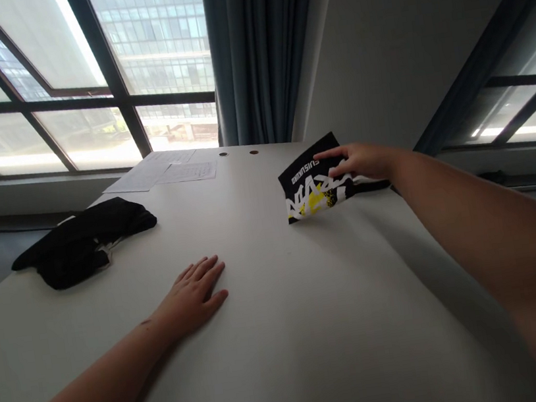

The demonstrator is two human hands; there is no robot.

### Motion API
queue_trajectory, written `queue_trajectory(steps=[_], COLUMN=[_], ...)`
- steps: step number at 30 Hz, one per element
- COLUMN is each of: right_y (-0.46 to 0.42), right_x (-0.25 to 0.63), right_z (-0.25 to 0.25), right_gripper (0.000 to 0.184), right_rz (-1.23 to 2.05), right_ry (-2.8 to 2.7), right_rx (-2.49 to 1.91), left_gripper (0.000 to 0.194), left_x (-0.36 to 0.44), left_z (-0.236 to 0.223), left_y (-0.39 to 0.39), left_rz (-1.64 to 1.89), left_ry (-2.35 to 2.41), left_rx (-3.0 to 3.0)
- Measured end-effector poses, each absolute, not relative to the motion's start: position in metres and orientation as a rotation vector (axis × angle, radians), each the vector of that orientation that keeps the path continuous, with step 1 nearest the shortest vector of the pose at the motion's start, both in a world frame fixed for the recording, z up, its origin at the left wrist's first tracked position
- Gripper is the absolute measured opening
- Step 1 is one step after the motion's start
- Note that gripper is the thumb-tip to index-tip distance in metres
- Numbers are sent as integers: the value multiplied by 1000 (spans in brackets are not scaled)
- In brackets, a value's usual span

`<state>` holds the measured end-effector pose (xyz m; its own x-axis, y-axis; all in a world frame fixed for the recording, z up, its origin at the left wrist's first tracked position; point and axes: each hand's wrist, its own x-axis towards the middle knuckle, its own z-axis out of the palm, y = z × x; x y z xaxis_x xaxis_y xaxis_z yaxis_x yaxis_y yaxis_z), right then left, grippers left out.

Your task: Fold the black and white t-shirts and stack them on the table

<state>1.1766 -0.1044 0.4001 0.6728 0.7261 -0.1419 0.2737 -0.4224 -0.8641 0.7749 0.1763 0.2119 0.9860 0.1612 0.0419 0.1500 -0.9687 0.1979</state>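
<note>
My right hand (362, 160) grips a black printed cloth (312, 181), which looks folded, by its upper right part. White lettering and a yellow splash cover its face, with the smaller text upside down to me. The cloth stands tilted at the right side of the white table (286, 331), and a dark strip of it shows below my hand. My left hand (192, 298) lies flat on the tabletop with fingers stretched out, holding nothing. Beyond it to the left is a crumpled black garment (88, 239) with a small whitish tag or cord.
Printed paper sheets (149, 172) lie at the far left of the table, near two round cable holes (254, 152). Behind stand large windows (157, 50) and a blue-grey curtain (262, 55). The table's right edge runs beneath my right arm.
</note>
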Motion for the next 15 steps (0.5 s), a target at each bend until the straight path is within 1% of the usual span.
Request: queue_trajectory(steps=[4,8,10,13,15], right_y=[-88,-90,-99,-119,-134], right_x=[1221,1286,1322,1363,1379], right_z=[423,418,397,344,299], right_gripper=[67,65,67,68,64], right_rz=[255,-135,-280,-384,-307], right_ry=[-805,-674,-516,-257,-82], right_rx=[-1883,-1768,-1756,-1793,-1828], left_gripper=[66,62,58,53,51], left_x=[779,780,781,783,785], left_z=[214,215,215,216,216], left_y=[183,183,182,182,181], left_rz=[109,132,147,182,199], left_ry=[236,255,263,285,301], left_rx=[2914,2908,2904,2889,2881])
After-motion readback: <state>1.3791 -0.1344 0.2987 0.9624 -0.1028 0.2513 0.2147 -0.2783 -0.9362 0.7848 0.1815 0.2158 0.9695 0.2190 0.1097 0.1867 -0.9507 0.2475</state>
